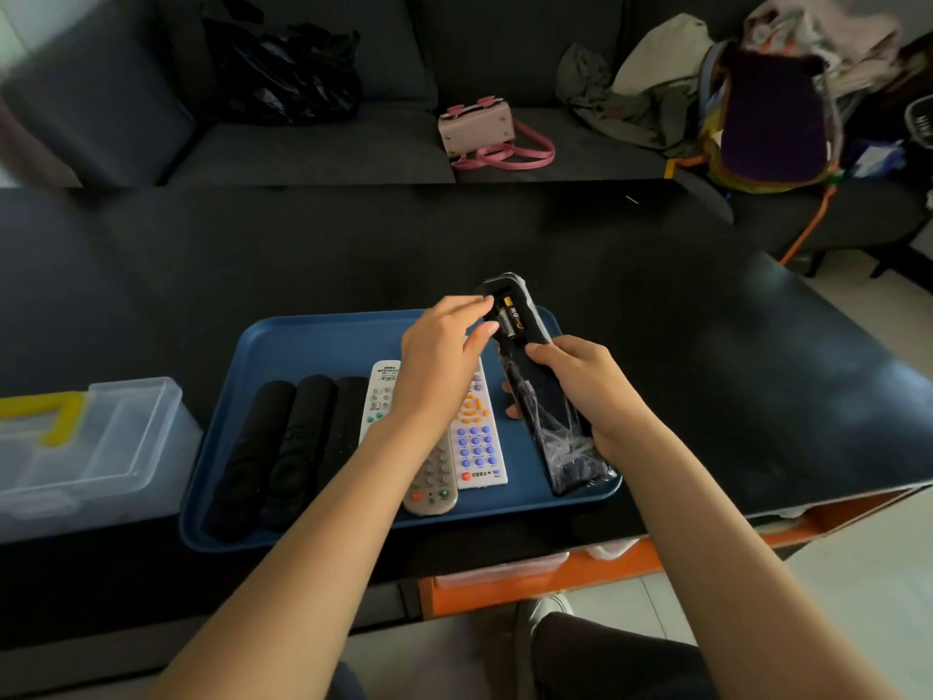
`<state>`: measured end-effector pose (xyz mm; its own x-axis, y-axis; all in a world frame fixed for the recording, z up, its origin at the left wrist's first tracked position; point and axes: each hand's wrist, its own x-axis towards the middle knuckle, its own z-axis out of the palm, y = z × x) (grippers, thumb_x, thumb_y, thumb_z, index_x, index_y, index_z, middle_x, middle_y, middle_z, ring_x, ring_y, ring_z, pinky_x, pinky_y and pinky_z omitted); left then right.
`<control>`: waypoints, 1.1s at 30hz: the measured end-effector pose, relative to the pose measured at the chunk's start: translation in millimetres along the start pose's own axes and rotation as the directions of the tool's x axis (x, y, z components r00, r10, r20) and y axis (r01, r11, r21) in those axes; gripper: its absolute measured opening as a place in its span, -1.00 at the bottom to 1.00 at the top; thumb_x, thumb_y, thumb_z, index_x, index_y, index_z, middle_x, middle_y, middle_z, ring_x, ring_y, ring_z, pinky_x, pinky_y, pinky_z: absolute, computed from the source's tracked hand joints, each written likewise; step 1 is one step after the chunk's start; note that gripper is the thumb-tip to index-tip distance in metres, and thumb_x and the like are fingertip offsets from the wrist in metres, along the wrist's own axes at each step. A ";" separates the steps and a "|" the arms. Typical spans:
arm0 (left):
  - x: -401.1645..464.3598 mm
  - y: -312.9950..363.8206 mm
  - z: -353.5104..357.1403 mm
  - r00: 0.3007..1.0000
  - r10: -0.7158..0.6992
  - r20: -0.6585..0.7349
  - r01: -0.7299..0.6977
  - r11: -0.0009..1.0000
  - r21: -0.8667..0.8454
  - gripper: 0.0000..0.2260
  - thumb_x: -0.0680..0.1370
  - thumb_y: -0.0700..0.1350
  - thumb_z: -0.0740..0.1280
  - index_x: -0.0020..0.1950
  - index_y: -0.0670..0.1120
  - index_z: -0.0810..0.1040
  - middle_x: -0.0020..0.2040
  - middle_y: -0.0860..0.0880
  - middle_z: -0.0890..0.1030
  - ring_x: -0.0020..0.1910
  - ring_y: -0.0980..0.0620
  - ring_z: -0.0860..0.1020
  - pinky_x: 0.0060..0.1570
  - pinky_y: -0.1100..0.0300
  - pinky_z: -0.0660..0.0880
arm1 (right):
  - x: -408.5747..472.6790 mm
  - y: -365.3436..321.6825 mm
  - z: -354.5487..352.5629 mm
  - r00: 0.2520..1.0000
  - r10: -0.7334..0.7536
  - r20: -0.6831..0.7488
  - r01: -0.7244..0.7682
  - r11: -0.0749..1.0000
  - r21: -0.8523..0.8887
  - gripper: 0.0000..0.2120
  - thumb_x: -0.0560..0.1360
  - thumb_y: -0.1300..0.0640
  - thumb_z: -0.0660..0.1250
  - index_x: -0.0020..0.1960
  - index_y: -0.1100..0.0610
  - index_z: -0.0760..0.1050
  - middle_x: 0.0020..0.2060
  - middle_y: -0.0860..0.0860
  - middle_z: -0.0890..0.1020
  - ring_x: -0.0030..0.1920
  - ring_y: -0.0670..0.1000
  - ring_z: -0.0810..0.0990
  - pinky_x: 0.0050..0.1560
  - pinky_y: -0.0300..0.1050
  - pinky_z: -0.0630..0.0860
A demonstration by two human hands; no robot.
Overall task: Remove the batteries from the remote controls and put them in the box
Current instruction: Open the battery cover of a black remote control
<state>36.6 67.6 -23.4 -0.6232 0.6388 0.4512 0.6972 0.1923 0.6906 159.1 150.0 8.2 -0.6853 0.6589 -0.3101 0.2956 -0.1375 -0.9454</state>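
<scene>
Your right hand grips the plastic-wrapped black remote above the blue tray, its back open. Your left hand reaches in, fingers curled, touching the battery in the compartment. The clear box sits left on the surface.

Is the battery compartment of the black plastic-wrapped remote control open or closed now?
Open. The black plastic-wrapped remote control, held in the right hand, has no cover on; a black battery lies exposed inside, beside the left hand.
</scene>
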 end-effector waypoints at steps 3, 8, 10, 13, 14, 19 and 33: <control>-1.6 -3.6 -3.5 1.000 0.020 -0.006 -0.019 0.999 0.031 -0.71 0.55 -0.15 0.30 0.26 -0.17 0.52 0.27 -0.10 0.50 0.22 0.00 0.48 0.22 0.03 0.43 | 2.6 0.5 12.0 0.998 -0.059 -0.028 0.057 0.994 -0.092 -0.86 0.56 0.09 0.28 0.00 0.18 0.48 -0.05 0.23 0.64 -0.07 0.19 0.68 -0.02 0.24 0.60; -3.2 -6.7 -13.7 0.998 0.040 0.038 -0.044 0.994 0.102 -0.74 0.53 -0.18 0.32 0.20 -0.20 0.56 0.28 -0.18 0.50 0.22 -0.09 0.50 0.21 -0.04 0.44 | 3.9 1.0 25.7 0.990 -0.128 -0.056 0.109 0.959 -0.261 -0.86 0.56 0.05 0.27 0.03 0.11 0.47 -0.12 0.14 0.65 -0.13 0.13 0.68 -0.05 0.19 0.61; -3.9 -8.8 -18.2 0.997 0.055 0.053 -0.062 0.989 0.133 -0.76 0.52 -0.17 0.32 0.17 -0.18 0.59 0.26 -0.18 0.51 0.21 -0.11 0.50 0.18 -0.08 0.45 | 3.3 1.9 28.5 0.985 -0.163 -0.052 0.139 0.939 -0.313 -0.85 0.56 0.05 0.27 0.05 0.12 0.46 -0.15 0.10 0.64 -0.17 0.11 0.68 -0.09 0.19 0.62; -6.0 -11.1 -22.4 0.994 0.097 0.051 -0.106 0.972 0.211 -0.78 0.52 -0.17 0.33 0.13 -0.19 0.61 0.21 -0.19 0.55 0.16 -0.14 0.53 0.10 -0.12 0.47 | 3.2 2.5 32.8 0.977 -0.206 -0.048 0.175 0.914 -0.366 -0.85 0.56 0.04 0.27 0.03 0.11 0.46 -0.18 0.08 0.64 -0.20 0.12 0.68 -0.12 0.21 0.62; -6.3 -11.0 -23.0 0.992 0.114 0.051 -0.123 0.962 0.244 -0.78 0.52 -0.17 0.33 0.13 -0.19 0.61 0.20 -0.20 0.56 0.14 -0.16 0.54 0.08 -0.13 0.48 | 3.4 2.4 34.2 0.975 -0.216 -0.046 0.182 0.905 -0.385 -0.86 0.56 0.04 0.26 0.02 0.10 0.45 -0.18 0.08 0.64 -0.20 0.12 0.68 -0.12 0.22 0.61; -6.5 -12.0 -24.6 0.986 0.149 0.076 -0.166 0.927 0.337 -0.76 0.50 -0.21 0.35 0.16 -0.21 0.58 0.18 -0.24 0.57 0.12 -0.22 0.55 0.06 -0.17 0.48 | 4.3 2.6 39.9 0.965 -0.260 -0.044 0.211 0.860 -0.465 -0.87 0.57 0.04 0.24 0.02 0.10 0.44 -0.16 0.08 0.64 -0.18 0.09 0.68 -0.12 0.18 0.61; -7.1 -21.3 -18.4 0.961 0.256 0.102 -0.275 0.867 0.416 -0.88 0.48 -0.27 0.36 0.00 -0.23 0.59 -0.10 -0.13 0.64 -0.26 -0.04 0.61 -0.21 -0.01 0.55 | 4.5 -1.2 45.9 0.948 -0.315 -0.046 0.254 0.836 -0.487 -0.83 0.56 0.04 0.25 -0.01 0.15 0.48 -0.21 0.02 0.61 -0.18 0.08 0.65 -0.18 0.04 0.58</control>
<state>19.7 45.3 -30.9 -0.3847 0.7395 0.5524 0.9230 0.3010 0.2398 125.1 119.3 3.3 -0.7125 0.7016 0.0086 0.3968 0.4129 -0.8198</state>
